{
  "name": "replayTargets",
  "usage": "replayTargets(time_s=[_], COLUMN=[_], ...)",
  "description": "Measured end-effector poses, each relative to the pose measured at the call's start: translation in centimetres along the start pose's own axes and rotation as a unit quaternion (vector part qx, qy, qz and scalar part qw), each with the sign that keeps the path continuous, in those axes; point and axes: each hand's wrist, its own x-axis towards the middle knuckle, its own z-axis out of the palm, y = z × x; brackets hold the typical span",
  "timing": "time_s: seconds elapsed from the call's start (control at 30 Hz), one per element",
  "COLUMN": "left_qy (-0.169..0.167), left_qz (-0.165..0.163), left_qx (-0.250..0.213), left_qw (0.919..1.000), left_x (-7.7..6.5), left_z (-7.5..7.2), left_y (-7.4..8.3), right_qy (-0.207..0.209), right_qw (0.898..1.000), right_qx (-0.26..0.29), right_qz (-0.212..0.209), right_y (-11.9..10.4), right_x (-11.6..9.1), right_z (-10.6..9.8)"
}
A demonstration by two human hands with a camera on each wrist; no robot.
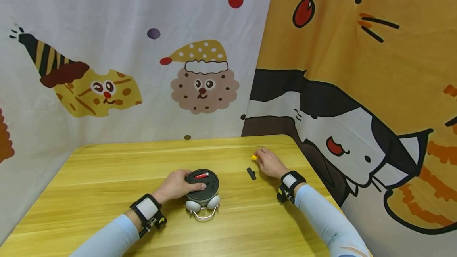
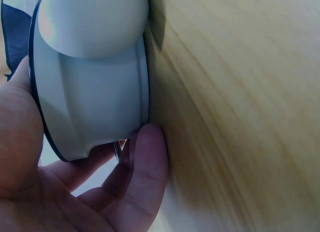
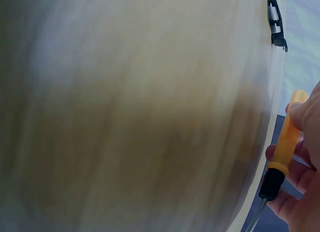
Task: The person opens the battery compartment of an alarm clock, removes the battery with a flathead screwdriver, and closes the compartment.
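Note:
A twin-bell alarm clock (image 1: 211, 188) lies with its black back up on the table, its two pale bells and wire handle toward me. In its open battery compartment sits a red battery (image 1: 201, 175). My left hand (image 1: 178, 184) grips the clock by its left side, thumb across the back; the left wrist view shows the fingers around the pale casing (image 2: 95, 99). Farther right, my right hand (image 1: 270, 163) holds a screwdriver (image 3: 287, 144) by its yellow handle, metal shaft pointing away from the thumb. Near that hand lies a small black battery cover (image 1: 251, 173).
The wooden table (image 1: 125, 169) has its far edge against a white curtain (image 1: 118, 19) with cartoon prints. An orange cartoon curtain (image 1: 332, 50) hangs along the right side, close to the table's right edge.

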Motion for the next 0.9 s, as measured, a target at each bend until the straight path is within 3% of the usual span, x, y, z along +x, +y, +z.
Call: replayTargets(time_s=[0.27,0.9], left_qy=[-0.001,-0.001], left_qz=[0.000,-0.001], left_qx=[-0.003,0.001], left_qw=[1.0000,1.0000], left_x=[0.09,0.13], left_z=[0.07,0.14], left_y=[-0.13,-0.17], right_qy=[0.003,-0.024], right_qw=[0.999,0.998], right_qx=[-0.031,-0.056], right_qz=[-0.025,-0.029], right_y=[0.10,-0.16], right_x=[-0.30,-0.51], right_z=[-0.14,-0.44])
